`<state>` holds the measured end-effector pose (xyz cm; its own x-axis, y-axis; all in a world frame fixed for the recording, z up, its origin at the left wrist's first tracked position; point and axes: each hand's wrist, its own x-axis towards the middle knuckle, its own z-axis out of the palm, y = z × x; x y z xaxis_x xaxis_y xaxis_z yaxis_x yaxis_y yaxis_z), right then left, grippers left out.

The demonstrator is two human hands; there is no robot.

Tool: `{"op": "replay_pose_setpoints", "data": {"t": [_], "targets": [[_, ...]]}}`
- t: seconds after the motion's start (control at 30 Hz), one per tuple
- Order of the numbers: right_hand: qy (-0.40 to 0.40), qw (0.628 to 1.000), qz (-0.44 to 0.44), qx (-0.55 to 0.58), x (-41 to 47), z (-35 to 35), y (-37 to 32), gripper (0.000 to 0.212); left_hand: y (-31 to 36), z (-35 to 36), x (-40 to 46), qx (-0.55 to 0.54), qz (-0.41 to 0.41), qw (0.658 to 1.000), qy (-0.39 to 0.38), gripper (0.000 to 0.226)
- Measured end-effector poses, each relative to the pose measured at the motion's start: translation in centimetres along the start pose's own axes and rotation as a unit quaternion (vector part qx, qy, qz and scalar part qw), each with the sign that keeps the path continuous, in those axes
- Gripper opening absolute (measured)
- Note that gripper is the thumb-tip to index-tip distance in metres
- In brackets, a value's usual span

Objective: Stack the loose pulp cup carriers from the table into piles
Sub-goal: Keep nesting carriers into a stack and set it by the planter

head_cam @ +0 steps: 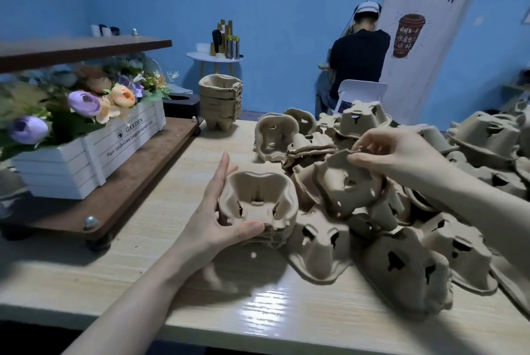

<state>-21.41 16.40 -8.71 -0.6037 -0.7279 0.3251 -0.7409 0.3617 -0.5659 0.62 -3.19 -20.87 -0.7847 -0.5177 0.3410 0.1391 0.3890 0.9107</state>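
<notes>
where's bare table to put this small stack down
Bare table lies in front of the left hand, between the wooden flower stand and the loose carrier heap. Another strip runs toward the finished pile. The right side is crowded.

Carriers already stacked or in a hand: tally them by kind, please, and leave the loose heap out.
Standing pile at the far end of the table: 1
Pile held by the left hand: 1
Single carrier pinched by the right hand: 1
Total: 3
The loose heap overlaps too much to count.
</notes>
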Motion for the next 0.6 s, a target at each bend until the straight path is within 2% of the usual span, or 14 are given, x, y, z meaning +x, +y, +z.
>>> {"op": "replay_pose_setpoints", "data": {"t": [0.07, 0.13, 0.2, 0.23, 0.3, 0.4, 0.6], "targets": [[0.064, 0.996, -0.049, 0.033, -0.1, -0.8, -0.9, 0.009, -0.1, 0.0, 0.1, -0.012, 0.006, 1.0, 0.012, 0.117], [0.095, 0.98, -0.097, 0.143, -0.4, -0.8, -1.9, 0.007, -0.3, 0.1, 0.2, -0.015, 0.007, 1.0, 0.02, 0.113], [0.064, 0.961, -0.14, 0.228, -1.0, 0.5, -2.6, 0.005, -0.4, 0.3, 0.2, -0.012, 0.008, 1.0, 0.023, 0.11], [0.04, 0.958, -0.164, 0.233, -1.2, 1.6, -2.7, 0.006, -0.4, 0.3, 0.2, -0.011, 0.01, 1.0, 0.026, 0.109], [0.021, 0.955, -0.222, 0.194, -1.6, 4.1, -2.4, 0.009, -0.4, 0.4, 0.1, -0.014, 0.013, 0.999, 0.032, 0.109], [0.035, 0.945, -0.303, 0.117, -1.8, 6.9, -1.8, 0.006, -0.8, 0.5, 0.2, -0.024, 0.019, 0.999, 0.04, 0.111], [0.043, 0.932, -0.355, 0.054, -2.0, 7.8, -1.7, 0.013, -1.2, 0.5, 0.3, -0.048, 0.006, 0.999, 0.022, 0.129]]}}
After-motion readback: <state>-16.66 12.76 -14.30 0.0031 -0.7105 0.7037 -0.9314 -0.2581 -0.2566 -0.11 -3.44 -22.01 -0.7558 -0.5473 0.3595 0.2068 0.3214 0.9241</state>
